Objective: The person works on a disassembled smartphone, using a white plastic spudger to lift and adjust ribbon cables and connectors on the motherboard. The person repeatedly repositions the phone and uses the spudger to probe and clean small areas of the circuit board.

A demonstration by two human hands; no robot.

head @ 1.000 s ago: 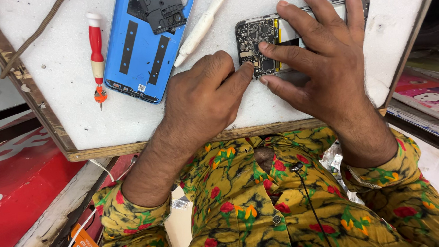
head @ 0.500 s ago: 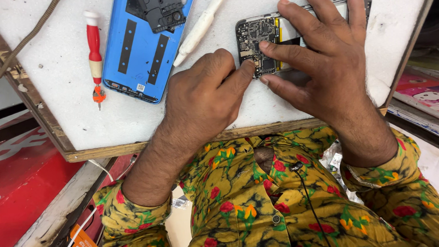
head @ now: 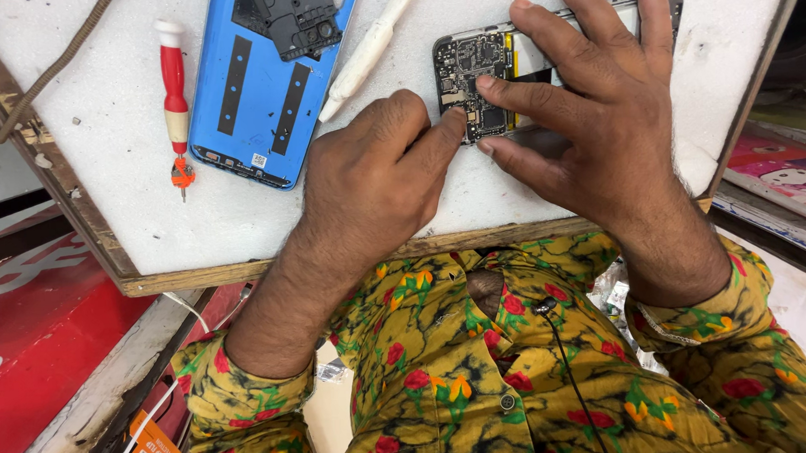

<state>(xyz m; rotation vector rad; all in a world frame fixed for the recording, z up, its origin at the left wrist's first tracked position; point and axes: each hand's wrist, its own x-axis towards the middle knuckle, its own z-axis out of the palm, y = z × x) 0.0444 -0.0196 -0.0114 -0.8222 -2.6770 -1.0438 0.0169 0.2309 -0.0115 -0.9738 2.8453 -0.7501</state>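
Observation:
An opened phone (head: 469, 70) lies on a white work board (head: 149, 228), its dark circuit board exposed at the left end. My right hand (head: 598, 127) rests flat over the phone with fingers spread. Its index fingertip is on the circuit board. My left hand (head: 374, 178) is curled beside it, one fingertip touching the board's near left corner. Whether it pinches a small part is hidden.
A blue phone back cover (head: 252, 97) lies inside up at the far left, with a black plastic piece (head: 294, 18) on it. A red and white screwdriver (head: 174, 91) is beside it, and a white pry stick (head: 368, 51) between cover and phone. A brown cable (head: 52, 70) crosses the corner.

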